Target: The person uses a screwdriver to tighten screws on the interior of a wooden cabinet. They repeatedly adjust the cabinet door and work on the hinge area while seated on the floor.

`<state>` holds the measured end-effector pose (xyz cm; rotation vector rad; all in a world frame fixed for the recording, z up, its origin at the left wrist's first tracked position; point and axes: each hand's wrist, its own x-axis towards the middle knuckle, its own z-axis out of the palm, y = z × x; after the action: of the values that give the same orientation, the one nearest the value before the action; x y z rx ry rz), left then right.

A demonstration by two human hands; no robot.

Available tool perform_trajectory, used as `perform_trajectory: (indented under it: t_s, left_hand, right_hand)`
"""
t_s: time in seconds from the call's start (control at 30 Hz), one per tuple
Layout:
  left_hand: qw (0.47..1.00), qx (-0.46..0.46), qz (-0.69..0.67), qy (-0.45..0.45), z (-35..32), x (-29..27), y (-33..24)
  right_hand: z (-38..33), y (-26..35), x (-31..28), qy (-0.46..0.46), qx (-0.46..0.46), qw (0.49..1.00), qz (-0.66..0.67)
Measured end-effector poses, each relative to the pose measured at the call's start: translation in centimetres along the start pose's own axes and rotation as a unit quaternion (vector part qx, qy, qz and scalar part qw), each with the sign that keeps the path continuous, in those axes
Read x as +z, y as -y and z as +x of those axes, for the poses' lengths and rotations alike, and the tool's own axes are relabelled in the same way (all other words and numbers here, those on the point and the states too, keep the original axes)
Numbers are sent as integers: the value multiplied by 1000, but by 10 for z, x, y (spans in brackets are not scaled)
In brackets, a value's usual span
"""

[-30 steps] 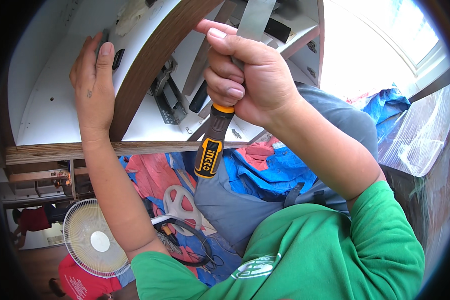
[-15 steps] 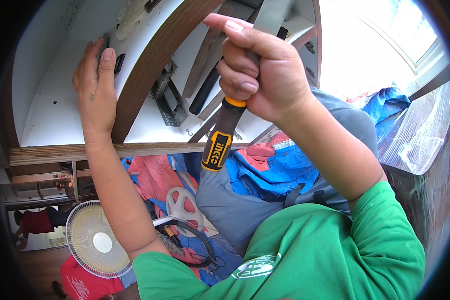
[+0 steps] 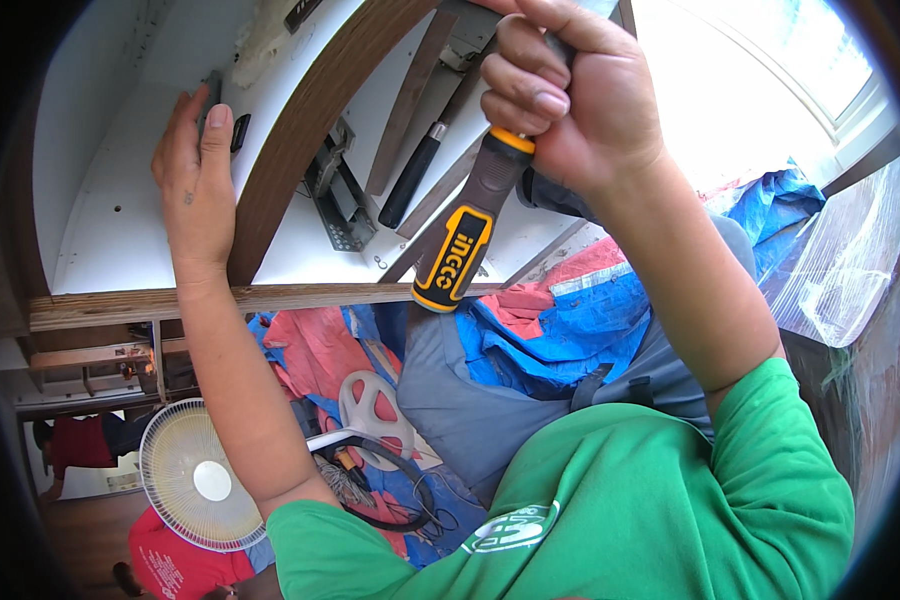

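Observation:
My right hand [image 3: 575, 100], at the top edge of the view, is closed round a hand tool with a stout black-and-yellow handle [image 3: 460, 235]. The handle slants down toward me; the tool's working end is mostly out of the picture. My left hand [image 3: 198, 185] rests against the white inner face of the cabinet [image 3: 120, 235], fingers stretched out. Beside its fingertips sits a small grey piece [image 3: 212, 90]. Next to the thumb is a short black piece [image 3: 240, 132]. Whether the fingers press on the grey piece, I cannot tell.
Inside the cabinet lie a black-handled tool [image 3: 413, 180], a metal slide bracket [image 3: 340, 195] and wood strips [image 3: 410, 100]. Below are a fan [image 3: 210, 480], cables and blue-red tarpaulin [image 3: 560, 340]. A person in red [image 3: 175, 560] is at lower left; a plastic-wrapped piece [image 3: 840, 270] stands right.
My right hand has moved up and slightly right with the tool. The flat metal blade seen above the fist earlier is now mostly out of view. My left hand stays in place.

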<state>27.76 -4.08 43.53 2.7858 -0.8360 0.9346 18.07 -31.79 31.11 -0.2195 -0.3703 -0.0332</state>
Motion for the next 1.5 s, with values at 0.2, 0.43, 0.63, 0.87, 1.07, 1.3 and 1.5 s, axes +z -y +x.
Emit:
perform_trajectory:
  t_s: [0.2, 0.43, 0.63, 0.87, 1.07, 1.3, 1.5]
  left_hand:
    - [987, 108, 44, -108, -5, -15, -21]
    - [928, 155, -321, -106, -94, 28, -105]
    - [967, 202, -27, -156, -58, 30, -90]
    - [987, 118, 94, -63, -25, 40, -99]
    - [985, 63, 113, -111, -12, 52, -117]
    - [987, 88, 65, -122, -8, 58, -121]
    - [988, 83, 36, -123, -6, 56, -122]
  right_hand:
    - [-34, -16, -15, 1, 93, 992, -89]
    - [-108, -20, -91, -216, 165, 950, -155]
    - [-142, -15, -148, -328, 201, 862, -329]
    - [-140, 27, -152, -338, 140, 830, -422]
    - [-145, 41, -164, -374, 143, 830, -388]
    - [-150, 39, -169, -377, 147, 822, -401]
    - [-153, 38, -173, -358, 147, 824, -414]
